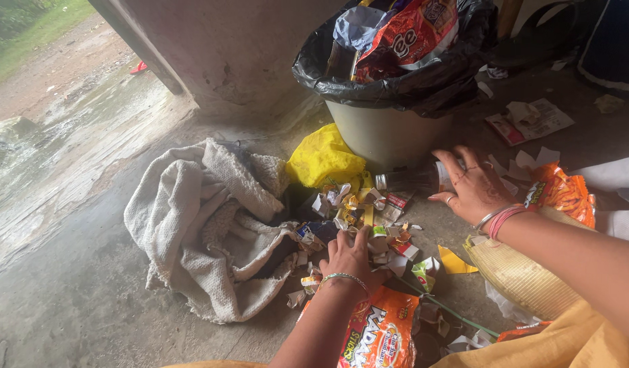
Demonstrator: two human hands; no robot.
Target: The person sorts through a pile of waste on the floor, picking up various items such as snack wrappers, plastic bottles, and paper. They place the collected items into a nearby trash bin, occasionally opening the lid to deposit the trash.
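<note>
On a bare concrete floor (pixel 76 300), both hands work over a heap of litter in front of a waste bin (pixel 389 133). The left hand (pixel 352 255) lies palm down on a pile of torn wrapper scraps (pixel 369 218), its grip loosely curled with the fingertips pressed into the scraps; whether it pinches any one piece cannot be told. A thin bangle sits on that wrist. The right hand (pixel 471 184) rests palm down with its grip spread wide, fingers fanned, the fingertips touching a dark bottle (pixel 413 180) that lies on its side just at the foot of the bin. Bangles and a pink band circle the right wrist.

The bin is pale, lined with a black bag (pixel 423 85) and stuffed with red and white snack packets. A crumpled yellow bag (pixel 324 157) leans against its left side. Left of the scraps lies a rumpled off-white woven cloth (pixel 205 225), touching the pile. An orange snack packet (pixel 382 334) lies just beside the left forearm, and a second orange packet (pixel 563 194) lies just beyond the right wrist. A pale woven fan (pixel 522 272) sits under the right forearm. Sheets of paper (pixel 529 119) lie behind the right hand, toward the far right of the floor. At the far left the floor gives way to wet ground outdoors.
</note>
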